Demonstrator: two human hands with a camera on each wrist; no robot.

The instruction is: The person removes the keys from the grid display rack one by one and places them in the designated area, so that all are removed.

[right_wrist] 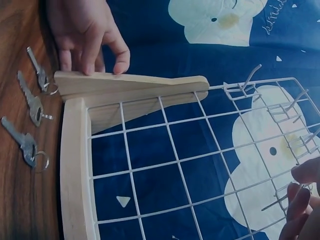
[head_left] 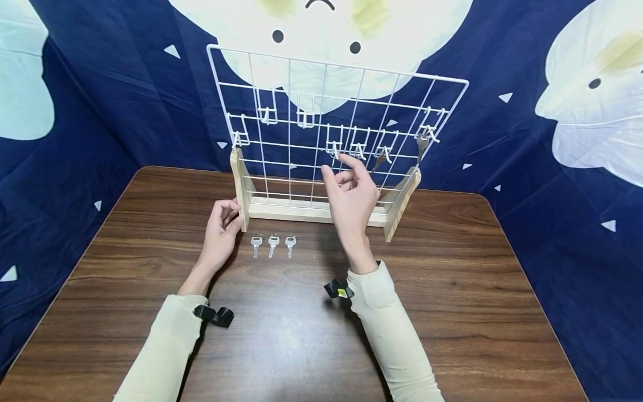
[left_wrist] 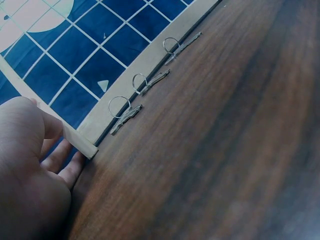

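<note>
A white wire grid rack (head_left: 288, 162) stands on a wooden base. My left hand (head_left: 219, 231) rests at the rack's left wooden side panel (head_left: 240, 190), its fingers against the wood. My right hand (head_left: 354, 201) is raised before the grid, close to the middle hooks (head_left: 334, 148), thumb and forefinger apart. In the right wrist view a thin metal piece (right_wrist: 274, 203) shows beside its fingertips; whether they touch it is unclear. One key (head_left: 422, 146) hangs at the far right hook, another (head_left: 380, 160) just right of my right hand. Silver keys (head_left: 273, 245) with rings lie in a row on the table.
More white hooks (head_left: 267, 116) hang on the grid's left part. The right wooden side panel (head_left: 402, 204) stands beyond my right hand. Under it all is a brown wooden table (head_left: 452, 290), with a dark blue patterned cloth (head_left: 125, 100) behind and at the sides.
</note>
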